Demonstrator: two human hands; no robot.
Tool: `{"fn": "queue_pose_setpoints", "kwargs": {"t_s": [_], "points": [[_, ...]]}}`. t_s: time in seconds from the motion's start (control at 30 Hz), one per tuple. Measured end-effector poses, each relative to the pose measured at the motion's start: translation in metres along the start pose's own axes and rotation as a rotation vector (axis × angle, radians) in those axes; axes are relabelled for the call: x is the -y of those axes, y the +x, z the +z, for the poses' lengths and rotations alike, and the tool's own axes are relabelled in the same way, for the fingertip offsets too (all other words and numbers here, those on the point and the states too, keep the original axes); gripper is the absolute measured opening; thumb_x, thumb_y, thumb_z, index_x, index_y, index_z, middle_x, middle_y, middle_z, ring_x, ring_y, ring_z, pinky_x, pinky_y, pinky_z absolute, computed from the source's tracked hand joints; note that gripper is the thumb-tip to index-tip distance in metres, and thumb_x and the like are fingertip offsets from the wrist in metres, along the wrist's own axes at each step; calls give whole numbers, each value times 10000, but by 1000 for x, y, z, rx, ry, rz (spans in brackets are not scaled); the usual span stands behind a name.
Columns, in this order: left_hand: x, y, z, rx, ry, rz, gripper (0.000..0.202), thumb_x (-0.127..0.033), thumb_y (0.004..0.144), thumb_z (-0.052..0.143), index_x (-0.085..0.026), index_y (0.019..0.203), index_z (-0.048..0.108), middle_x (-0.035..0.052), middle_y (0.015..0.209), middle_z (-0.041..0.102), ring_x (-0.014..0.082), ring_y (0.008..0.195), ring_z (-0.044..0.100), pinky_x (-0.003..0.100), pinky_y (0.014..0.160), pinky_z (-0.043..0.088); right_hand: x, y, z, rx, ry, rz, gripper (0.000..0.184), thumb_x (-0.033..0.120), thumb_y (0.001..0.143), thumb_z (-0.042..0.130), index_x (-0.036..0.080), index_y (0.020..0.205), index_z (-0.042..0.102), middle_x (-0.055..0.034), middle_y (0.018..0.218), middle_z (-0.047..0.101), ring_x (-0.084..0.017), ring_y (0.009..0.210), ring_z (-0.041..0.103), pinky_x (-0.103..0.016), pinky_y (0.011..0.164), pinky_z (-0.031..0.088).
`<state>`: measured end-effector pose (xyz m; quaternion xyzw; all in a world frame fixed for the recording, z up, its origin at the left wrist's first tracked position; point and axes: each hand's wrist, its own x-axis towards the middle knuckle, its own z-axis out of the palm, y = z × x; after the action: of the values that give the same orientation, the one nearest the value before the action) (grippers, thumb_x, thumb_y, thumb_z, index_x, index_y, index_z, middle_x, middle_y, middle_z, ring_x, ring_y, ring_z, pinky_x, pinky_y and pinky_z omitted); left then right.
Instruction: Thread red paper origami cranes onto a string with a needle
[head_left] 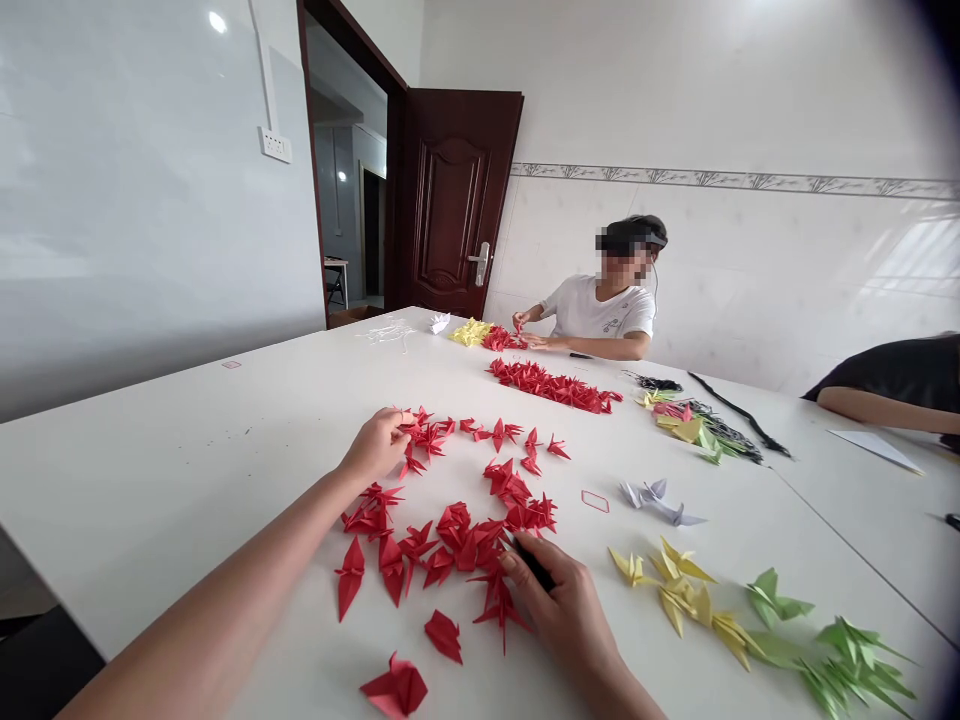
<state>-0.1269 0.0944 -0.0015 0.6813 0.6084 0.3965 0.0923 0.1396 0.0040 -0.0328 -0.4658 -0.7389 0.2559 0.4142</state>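
Folded red paper cranes (457, 535) lie in a loose ring on the white table (285, 480). My left hand (376, 447) reaches to the far left part of the ring. Its fingertips are pinched together at a red paper crane (409, 420), partly hidden by the fingers. At the near right side of the ring, my right hand (559, 595) is closed around a slim black tool (534, 562) with a pale, pointed tip. That tip lies close to the red cranes; the tool's exact kind is unclear. Two loose red pieces (395, 688) lie nearer to me.
Yellow cranes (686, 585), green cranes (847, 655) and pale cranes (656, 500) lie to the right. Across the table, a person (604, 305) handles red cranes behind a long red heap (555, 385). Black cords (720, 430) lie at the far right, near another person's arm (885, 408).
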Motion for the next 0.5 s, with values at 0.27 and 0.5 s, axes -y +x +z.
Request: {"fn": "queue_pose_setpoints", "kwargs": {"t_s": [0.27, 0.5], "points": [[-39, -19, -3, 471, -59, 295, 282, -105, 699, 446, -185, 869, 656, 34, 898, 644, 152, 791, 601, 226, 697, 479, 2, -1, -1, 28, -13, 23, 356, 443, 822, 483, 137, 875, 656, -48, 738, 650, -168, 647, 554, -217, 566, 434], [-48, -32, 8, 660, -74, 311, 411, -77, 714, 414, -233, 1035, 618, 23, 1049, 615, 165, 964, 562, 239, 832, 445, -1, 0, 1, 40, -9, 8, 314, 400, 832, 481, 134, 873, 643, -37, 709, 620, -149, 624, 524, -205, 544, 401]]}}
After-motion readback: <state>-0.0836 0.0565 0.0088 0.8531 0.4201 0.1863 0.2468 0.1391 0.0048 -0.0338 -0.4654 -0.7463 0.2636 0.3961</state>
